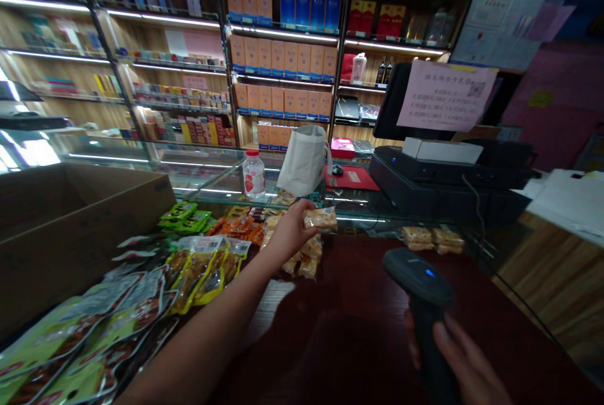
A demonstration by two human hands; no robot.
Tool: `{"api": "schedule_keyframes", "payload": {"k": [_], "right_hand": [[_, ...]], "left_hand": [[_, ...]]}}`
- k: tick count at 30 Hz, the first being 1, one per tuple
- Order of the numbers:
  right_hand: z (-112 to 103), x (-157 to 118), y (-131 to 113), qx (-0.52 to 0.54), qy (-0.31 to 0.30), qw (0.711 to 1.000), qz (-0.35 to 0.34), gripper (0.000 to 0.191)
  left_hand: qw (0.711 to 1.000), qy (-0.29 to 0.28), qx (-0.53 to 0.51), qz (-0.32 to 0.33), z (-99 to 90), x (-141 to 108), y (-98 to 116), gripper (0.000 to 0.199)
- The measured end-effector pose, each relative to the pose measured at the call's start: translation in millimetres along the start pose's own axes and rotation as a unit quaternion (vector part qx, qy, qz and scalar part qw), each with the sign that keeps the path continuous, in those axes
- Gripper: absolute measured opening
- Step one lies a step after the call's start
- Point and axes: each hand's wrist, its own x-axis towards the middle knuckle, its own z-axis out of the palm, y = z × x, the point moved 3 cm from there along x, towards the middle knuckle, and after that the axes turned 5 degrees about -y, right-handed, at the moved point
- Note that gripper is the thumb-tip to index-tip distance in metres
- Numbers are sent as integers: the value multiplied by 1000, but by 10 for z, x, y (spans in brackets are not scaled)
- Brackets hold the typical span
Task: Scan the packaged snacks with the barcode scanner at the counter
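Left hand (287,232): one, holding one clear snack packet (321,219). Right hand (453,355): one, holding one barcode scanner (422,279).

Counter (349,285), far right edge: two loose snack packets (418,237).
Counter, left edge: one cardboard carton (70,204).
Behind the counter's glass: one plastic bottle (253,174), one white tote bag (304,160), one computer mouse (336,169).

Shelves behind: two wine bottles (381,70); four blue boxes (302,5), top shelf; eight orange boxes (291,59), next shelf down.
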Motion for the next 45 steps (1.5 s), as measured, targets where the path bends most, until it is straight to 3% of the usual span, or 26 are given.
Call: {"api": "schedule_keyframes", "payload": {"k": [5, 8, 12, 15, 20, 24, 32, 45], "right_hand": [[23, 301, -204, -32, -180, 982, -38, 35], [118, 443, -331, -40, -232, 969, -69, 33], [246, 568, -324, -30, -196, 978, -63, 39], [294, 629, -207, 1, -190, 980, -57, 41], [267, 668, -45, 87, -171, 980, -46, 37], [234, 637, -15, 117, -157, 979, -50, 42], [263, 608, -23, 90, -182, 978, -47, 54], [286, 598, -22, 74, -228, 969, -67, 46]], "left_hand": [[983, 98, -151, -23, 31, -293, -137, 42], [958, 112, -260, -54, 100, -398, -216, 45], [918, 89, -379, -78, 185, -468, -219, 53], [908, 79, -403, -79, 191, -495, -177, 51], [930, 103, -352, -25, 147, -545, -120, 38], [941, 124, -314, -5, 144, -585, -127, 51], [951, 135, -279, 9, 152, -598, -168, 51], [958, 142, -248, 38, 152, -629, -124, 46]]}}
